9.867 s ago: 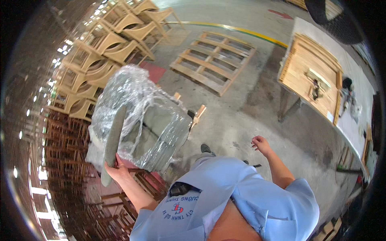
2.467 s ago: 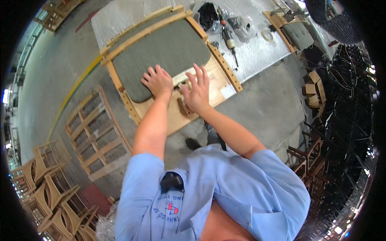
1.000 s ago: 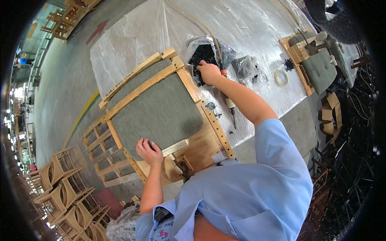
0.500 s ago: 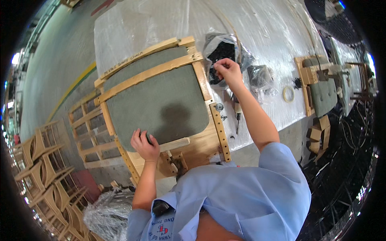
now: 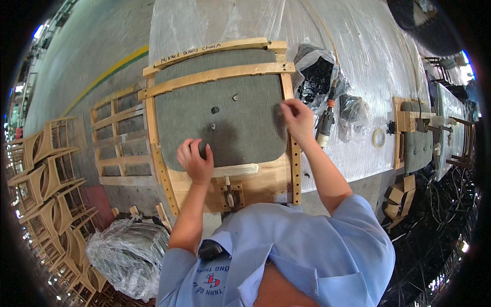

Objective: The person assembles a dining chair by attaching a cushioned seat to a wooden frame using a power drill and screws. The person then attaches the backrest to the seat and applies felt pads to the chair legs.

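A grey upholstered pad [image 5: 179,117] lies inside a wooden frame jig [image 5: 215,75] in front of me. Three small dark pieces [image 5: 215,110] show against the pad; their exact kind is unclear. My left hand [image 5: 196,162] hovers at the pad's near edge with fingers curled, a small dark piece at its thumb. Over the jig's right rail is my right hand [image 5: 299,122], its fingertips drawn together; whatever they may hold cannot be made out. Just right of that hand lies a power screwdriver [image 5: 326,123] with a hose.
An open plastic bag of small black parts [image 5: 317,79] sits beyond the screwdriver, beside another clear bag [image 5: 354,111]. A tape roll [image 5: 378,137] rests on the plastic-covered table. A toggle clamp [image 5: 229,194] is near me; stacked chair frames [image 5: 51,179] stand left.
My right hand has come from beside the bag of black parts to the jig's right rail. Three small dark pieces now show on the pad. The view has shifted.
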